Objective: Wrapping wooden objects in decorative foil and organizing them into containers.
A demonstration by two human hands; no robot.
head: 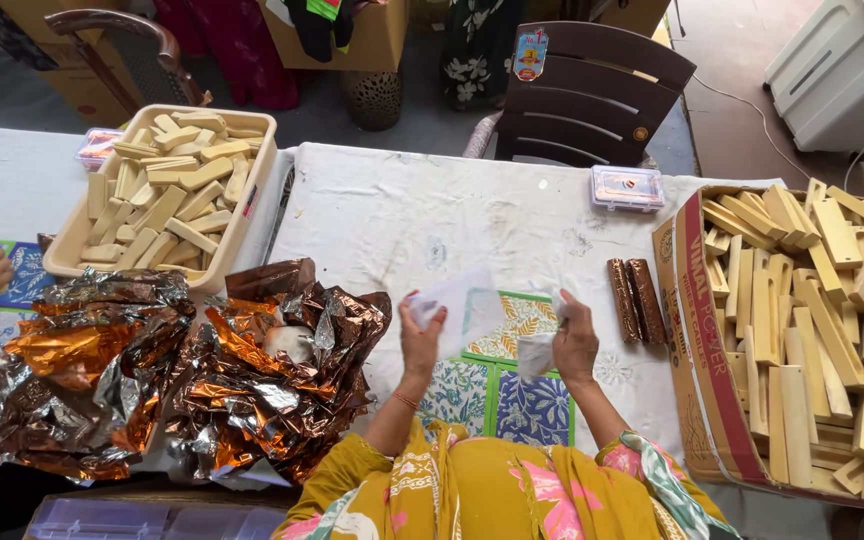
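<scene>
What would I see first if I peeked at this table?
Probably the shiny copper foil, crumpled in big heaps at the front left of the table. Then the pale wooden pieces: a tray of them at the back left and a box full on the right. In the middle, the left hand and right hand hold a white wrapper above colourful tiles.

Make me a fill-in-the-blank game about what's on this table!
1. The left hand holds up a white ____.
2. The cardboard box on the right is full of pale ____ pieces.
3. Crumpled shiny foil lies on the ____ side of the hands.
4. Two dark brown sticks lie between the right hand and the ____.

Missing words: paper; wooden; left; cardboard box
</scene>
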